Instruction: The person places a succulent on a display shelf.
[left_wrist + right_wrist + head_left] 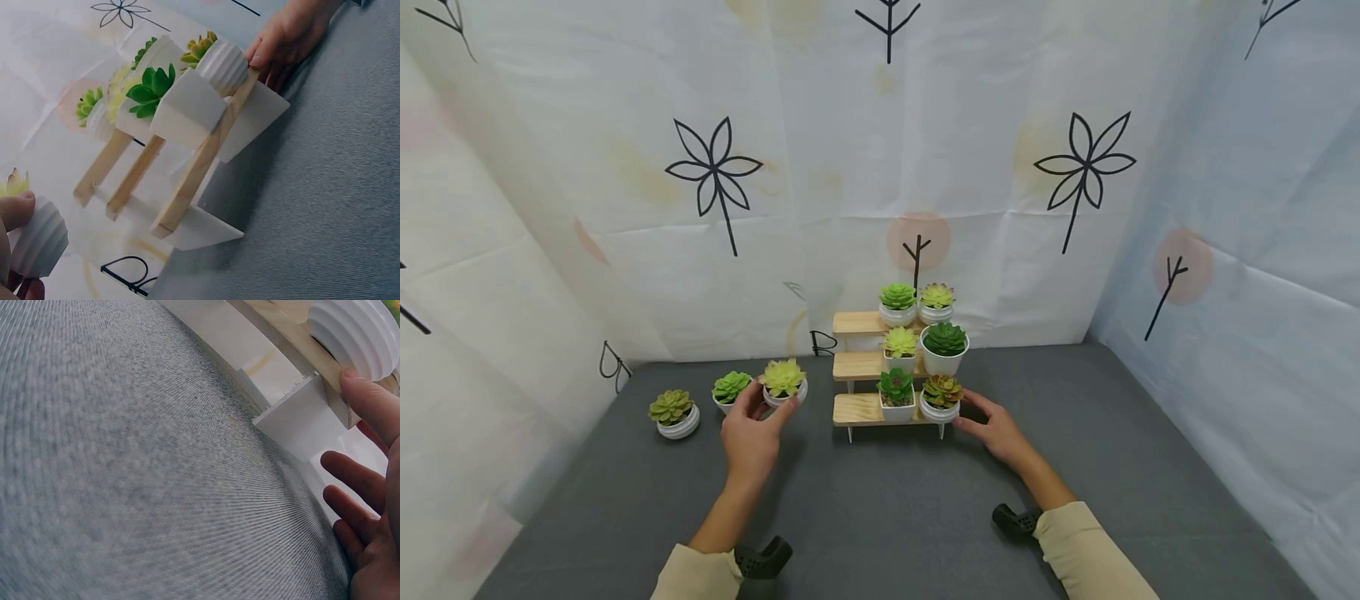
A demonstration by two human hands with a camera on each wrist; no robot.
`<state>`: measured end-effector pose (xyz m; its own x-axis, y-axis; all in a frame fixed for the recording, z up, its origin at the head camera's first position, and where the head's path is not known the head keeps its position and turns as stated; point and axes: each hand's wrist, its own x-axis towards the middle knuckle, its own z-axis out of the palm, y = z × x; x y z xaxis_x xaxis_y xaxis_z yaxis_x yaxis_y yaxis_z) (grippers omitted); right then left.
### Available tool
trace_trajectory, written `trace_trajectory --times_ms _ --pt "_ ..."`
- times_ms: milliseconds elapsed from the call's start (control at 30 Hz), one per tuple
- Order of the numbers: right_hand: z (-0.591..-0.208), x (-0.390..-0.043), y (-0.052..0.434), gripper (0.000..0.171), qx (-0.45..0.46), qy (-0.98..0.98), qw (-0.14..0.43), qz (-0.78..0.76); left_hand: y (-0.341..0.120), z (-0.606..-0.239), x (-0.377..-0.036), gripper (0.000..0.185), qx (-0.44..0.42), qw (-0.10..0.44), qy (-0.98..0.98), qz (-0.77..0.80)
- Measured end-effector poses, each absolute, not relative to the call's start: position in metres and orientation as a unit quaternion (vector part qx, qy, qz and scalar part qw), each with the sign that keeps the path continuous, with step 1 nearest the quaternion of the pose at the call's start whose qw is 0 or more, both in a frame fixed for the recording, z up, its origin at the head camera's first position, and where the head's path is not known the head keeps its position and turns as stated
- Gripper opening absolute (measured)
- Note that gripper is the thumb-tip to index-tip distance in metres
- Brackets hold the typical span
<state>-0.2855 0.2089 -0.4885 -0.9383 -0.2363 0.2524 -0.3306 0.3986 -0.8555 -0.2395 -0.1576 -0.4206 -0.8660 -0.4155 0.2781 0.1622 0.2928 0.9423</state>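
Note:
My left hand (751, 442) holds a yellow-green artificial succulent (783, 379) by its white ribbed pot (42, 240), left of the stand. A three-step stand (859, 408) with wooden boards and white side panels carries several potted succulents, two on each step. At the right end of the lowest board is my right hand (1000, 433), its thumb touching the board's end beside the pot of a reddish-brown succulent (942, 392). Its other fingers extend loosely by the side panel (300, 419). Left of that plant is a dark green succulent (896, 387) in a square white pot.
Behind my left hand is a green succulent (731, 387), its pot partly hidden. Farther left, an olive-green succulent (672, 407) stands on the grey tabletop (880, 517). Printed white cloth (820, 167) hangs behind and along the sides.

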Motion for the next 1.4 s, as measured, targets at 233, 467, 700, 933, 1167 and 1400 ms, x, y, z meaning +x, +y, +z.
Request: trace_trajectory --times_ms 233,467,700,933,1167,1400 --pt "-0.489 -0.286 0.209 0.058 0.171 -0.830 0.044 0.529 -0.154 -0.410 -0.248 0.063 0.075 0.251 -0.762 -0.593" --pt "-0.488 -0.286 0.209 0.058 0.167 -0.832 0.043 0.528 -0.150 -0.401 -0.263 0.060 0.048 0.266 -0.760 -0.591" --pt "-0.486 -0.285 0.209 0.059 0.169 -0.838 0.043 0.516 -0.142 -0.390 -0.276 0.060 0.014 0.272 -0.752 -0.600" --pt "-0.486 -0.284 0.208 0.059 0.165 -0.835 0.042 0.523 -0.130 -0.381 -0.288 0.061 0.002 0.259 -0.758 -0.598" --pt "-0.488 -0.285 0.208 0.058 0.169 -0.836 0.041 0.521 -0.127 -0.382 -0.299 0.062 0.003 0.240 -0.767 -0.595" --pt "-0.487 -0.284 0.208 0.058 0.163 -0.836 0.042 0.522 -0.120 -0.376 -0.312 0.063 0.004 0.222 -0.764 -0.606"
